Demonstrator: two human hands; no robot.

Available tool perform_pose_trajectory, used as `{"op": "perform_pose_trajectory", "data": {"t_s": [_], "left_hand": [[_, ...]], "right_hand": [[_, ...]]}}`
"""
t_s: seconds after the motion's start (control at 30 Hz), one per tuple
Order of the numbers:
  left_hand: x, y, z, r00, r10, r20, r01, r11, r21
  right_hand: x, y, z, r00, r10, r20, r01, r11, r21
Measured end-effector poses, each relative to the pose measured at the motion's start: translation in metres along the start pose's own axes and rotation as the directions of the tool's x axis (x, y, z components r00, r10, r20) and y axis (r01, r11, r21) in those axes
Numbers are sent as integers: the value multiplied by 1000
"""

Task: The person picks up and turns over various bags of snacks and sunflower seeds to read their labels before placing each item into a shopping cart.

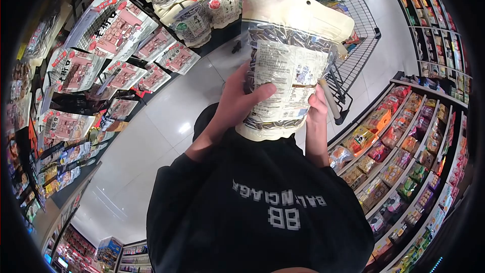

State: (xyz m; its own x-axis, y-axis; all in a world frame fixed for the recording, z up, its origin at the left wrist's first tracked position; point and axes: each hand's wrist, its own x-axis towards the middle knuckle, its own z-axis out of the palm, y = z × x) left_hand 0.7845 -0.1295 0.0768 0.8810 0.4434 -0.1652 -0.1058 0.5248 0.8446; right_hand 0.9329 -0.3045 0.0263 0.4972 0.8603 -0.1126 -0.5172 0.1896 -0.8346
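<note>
Both my hands hold up a large cream bag of sunflower seeds [288, 65] in front of my chest. Striped seeds show through clear bands near its top and bottom, and a printed text panel faces me. My left hand [242, 98] grips the left side, thumb across the front and the other fingers hidden behind. On the right edge, my right hand [317, 105] is closed on the bag, its fingers partly hidden. A small hang hole shows in the bag's upper part.
A wire shopping cart [353, 45] with its handle [331, 98] stands just beyond the bag, to the right. Hanging snack bags [121, 25] line the left side, with more seed bags [191, 25] ahead. Tiered shelves of packaged snacks [394, 156] run along the right. The floor [172, 126] is shiny tile.
</note>
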Motion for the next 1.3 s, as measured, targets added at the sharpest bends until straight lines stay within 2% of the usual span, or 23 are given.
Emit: {"op": "perform_pose_trajectory", "data": {"t_s": [0.53,0.83,1.3], "left_hand": [[6,-3,3,1000,-4,23,4,1000,-5],[11,-5,-2,999,8,46,-9,999,31],[19,-5,-12,998,22,59,-23,1000,19]], "right_hand": [[-4,-3,1,998,-42,-37,42,999,5],[-1,-6,0,997,-25,-76,19,997,-81],[7,-5,5,995,-6,-100,-2,996,-87]]}}
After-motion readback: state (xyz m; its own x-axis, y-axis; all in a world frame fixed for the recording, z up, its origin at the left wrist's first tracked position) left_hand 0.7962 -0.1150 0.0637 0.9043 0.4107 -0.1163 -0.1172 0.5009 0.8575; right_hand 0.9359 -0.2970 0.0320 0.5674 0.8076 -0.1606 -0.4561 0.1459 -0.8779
